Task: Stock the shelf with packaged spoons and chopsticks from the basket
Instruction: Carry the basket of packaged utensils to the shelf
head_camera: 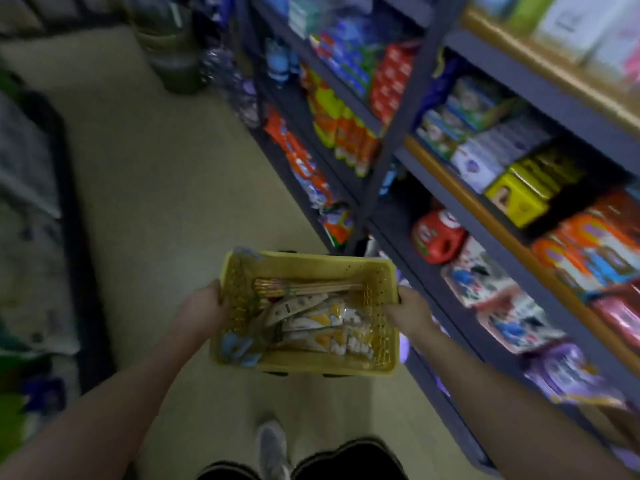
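Shelving (pixel 512 98) of dark metal runs along the right side of the aisle, its tiers filled with blurred, brightly coloured packaged goods. Pale floor (pixel 166 161) lies to its left. Yellow perforated basket (pixel 308 358), held level over the floor beside the shelving, is carried between both hands: left hand (pixel 204 308) grips the left wall with fingers curled over the rim; right hand (pixel 410 310) grips the right wall likewise. Inside lie a bundle of chopsticks (pixel 304 287) along the far wall and white-and-yellow spoon packets (pixel 332 329) nearer the person. A grey shoe (pixel 272 445) shows below.
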Available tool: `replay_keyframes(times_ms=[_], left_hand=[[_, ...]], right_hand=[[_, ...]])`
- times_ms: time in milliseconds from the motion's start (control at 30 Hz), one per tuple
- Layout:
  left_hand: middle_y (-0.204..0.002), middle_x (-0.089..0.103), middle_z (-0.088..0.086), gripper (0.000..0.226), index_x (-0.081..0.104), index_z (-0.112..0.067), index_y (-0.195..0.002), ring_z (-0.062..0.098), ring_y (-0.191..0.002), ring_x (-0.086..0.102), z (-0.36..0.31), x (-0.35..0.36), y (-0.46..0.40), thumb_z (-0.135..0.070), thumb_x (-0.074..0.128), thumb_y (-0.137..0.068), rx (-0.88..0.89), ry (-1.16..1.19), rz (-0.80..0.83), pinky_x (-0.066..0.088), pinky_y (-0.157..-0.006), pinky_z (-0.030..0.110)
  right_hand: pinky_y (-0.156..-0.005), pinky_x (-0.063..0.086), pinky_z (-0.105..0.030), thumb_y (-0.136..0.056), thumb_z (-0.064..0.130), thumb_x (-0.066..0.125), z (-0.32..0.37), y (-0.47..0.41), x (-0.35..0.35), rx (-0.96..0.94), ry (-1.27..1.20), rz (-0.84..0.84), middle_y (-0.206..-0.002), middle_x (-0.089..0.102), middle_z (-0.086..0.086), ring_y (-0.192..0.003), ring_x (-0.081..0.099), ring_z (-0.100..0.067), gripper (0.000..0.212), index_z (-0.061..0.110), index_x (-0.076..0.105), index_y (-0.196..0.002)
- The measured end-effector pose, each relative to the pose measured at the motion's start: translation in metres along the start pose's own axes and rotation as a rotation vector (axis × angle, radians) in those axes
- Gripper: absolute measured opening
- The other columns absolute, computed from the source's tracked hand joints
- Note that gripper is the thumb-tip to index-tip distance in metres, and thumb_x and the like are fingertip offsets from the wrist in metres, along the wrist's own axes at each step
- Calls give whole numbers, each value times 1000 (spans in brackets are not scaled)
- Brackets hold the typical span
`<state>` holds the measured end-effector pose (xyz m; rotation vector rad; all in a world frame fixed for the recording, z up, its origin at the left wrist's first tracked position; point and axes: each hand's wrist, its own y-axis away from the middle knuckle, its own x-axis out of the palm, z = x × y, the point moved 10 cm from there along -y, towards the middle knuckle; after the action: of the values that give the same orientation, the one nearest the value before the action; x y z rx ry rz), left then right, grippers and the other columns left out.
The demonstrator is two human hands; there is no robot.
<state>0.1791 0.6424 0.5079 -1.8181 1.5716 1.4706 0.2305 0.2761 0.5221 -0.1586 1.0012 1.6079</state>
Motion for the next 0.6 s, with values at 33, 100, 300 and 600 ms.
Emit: replay_keyframes(times_ms=[33,100,300,600], left_hand=[[-93,64,24,19,52,-4,-94,37,-86,62,12,-20,-14,-21,45,-88,-15,-8,-19,51,-73,44],[-97,64,24,23,52,-2,-100,38,-89,61,32,-54,-42,-20,45,-89,-59,-4,-52,50,-73,42],[-106,62,26,30,51,1,-113,39,-96,59,73,-141,-156,-19,41,-93,-167,70,-124,38,-66,30],[-100,63,27,31,56,5,-104,39,-89,59,108,-289,-355,-20,43,-93,-266,123,-211,35,-66,29]], right_hand=[[-57,40,-28,-73,14,69,27,-15,10,-16,-40,-17,-64,59,-1,-66,56,-21,14,17,60,-64],[-56,41,-30,-74,5,63,78,-46,27,-55,-56,-40,-67,59,-10,-67,56,-27,7,6,58,-69],[-54,37,-31,-76,3,56,240,-163,85,-214,31,8,-64,53,-7,-60,53,-27,14,12,49,-67],[-58,39,-32,-79,8,59,478,-341,148,-296,38,99,-69,53,-7,-66,52,-24,6,4,53,-77]])
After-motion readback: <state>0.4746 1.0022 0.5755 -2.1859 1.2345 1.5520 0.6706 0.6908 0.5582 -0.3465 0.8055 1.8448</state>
